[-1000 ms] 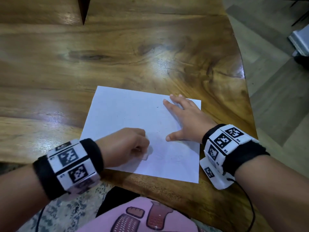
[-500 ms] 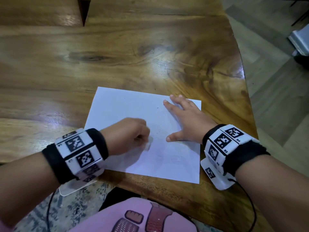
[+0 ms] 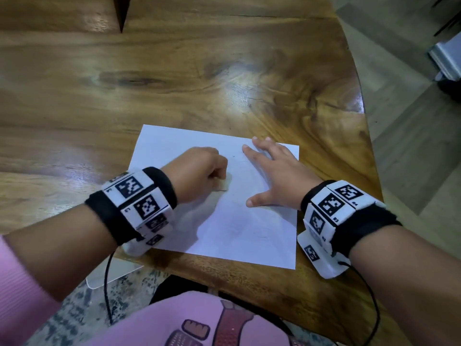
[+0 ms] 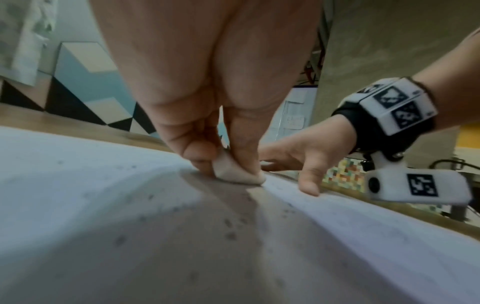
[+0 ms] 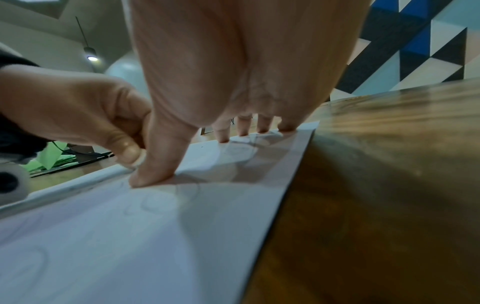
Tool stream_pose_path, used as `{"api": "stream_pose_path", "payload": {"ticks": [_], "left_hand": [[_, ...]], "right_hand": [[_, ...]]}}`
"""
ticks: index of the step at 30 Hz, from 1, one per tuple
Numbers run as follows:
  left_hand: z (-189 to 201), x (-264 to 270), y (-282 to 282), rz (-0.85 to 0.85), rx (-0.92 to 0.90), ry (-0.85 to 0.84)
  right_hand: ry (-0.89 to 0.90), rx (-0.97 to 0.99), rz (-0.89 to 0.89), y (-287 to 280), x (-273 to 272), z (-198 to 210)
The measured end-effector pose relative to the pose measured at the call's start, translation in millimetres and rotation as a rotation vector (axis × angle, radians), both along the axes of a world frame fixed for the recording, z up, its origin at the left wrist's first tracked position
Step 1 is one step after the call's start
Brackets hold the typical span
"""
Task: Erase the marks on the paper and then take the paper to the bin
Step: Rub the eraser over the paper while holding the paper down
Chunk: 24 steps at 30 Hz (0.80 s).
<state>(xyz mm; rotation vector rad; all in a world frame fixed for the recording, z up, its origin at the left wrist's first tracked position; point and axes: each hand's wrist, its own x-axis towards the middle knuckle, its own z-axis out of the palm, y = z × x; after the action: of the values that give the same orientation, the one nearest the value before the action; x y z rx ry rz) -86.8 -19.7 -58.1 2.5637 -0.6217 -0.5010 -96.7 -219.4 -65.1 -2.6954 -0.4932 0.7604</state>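
Left hand pinching white eraser, rubbing faint pencil marks — right hand beside it, splayed flat, pinning paper against desk.

Table: glossy varnished wood, strong grain, glare at 12 o'clock. Paper: matt white sheet, smooth. Eraser: matt off-white rubber, worn round. Wristbands: black fuzzy cloth, white plastic tag blocks.

Only square black-and-white marker codes show on the wristbands; their tiny labels are illegible.
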Motion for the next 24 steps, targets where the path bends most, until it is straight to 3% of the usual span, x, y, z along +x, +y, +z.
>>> {"api": "stream_pose_path", "payload": {"ticks": [4,6,9,11,14,17,19,24], "left_hand": [[-1,-33,15,-0.157,-0.066,0.108],[1,-50,21,-0.235,-0.012,0.205],[2,-36,10,-0.226,-0.021,0.135],[4,-19,-6,-0.125,-0.021,0.052],[0,-21,-10,-0.104,-0.058,0.047],[2,-59,13,-0.262,-0.088,0.17],[2,-66,22,-0.28,-0.077,0.248],[-3,-28,0,-0.151,-0.094,0.046]], "right_hand": [[0.002,-0.016,0.004,1,0,1],[0.001,-0.018,0.006,1,0,1],[-0.004,-0.012,0.007,1,0,2],[-0.008,-0.012,0.009,2,0,3],[-0.006,-0.013,0.012,2,0,3],[0.004,-0.006,0.005,1,0,4],[0.007,-0.008,0.005,1,-1,6],[0.001,-0.007,0.012,2,-1,6]]}}
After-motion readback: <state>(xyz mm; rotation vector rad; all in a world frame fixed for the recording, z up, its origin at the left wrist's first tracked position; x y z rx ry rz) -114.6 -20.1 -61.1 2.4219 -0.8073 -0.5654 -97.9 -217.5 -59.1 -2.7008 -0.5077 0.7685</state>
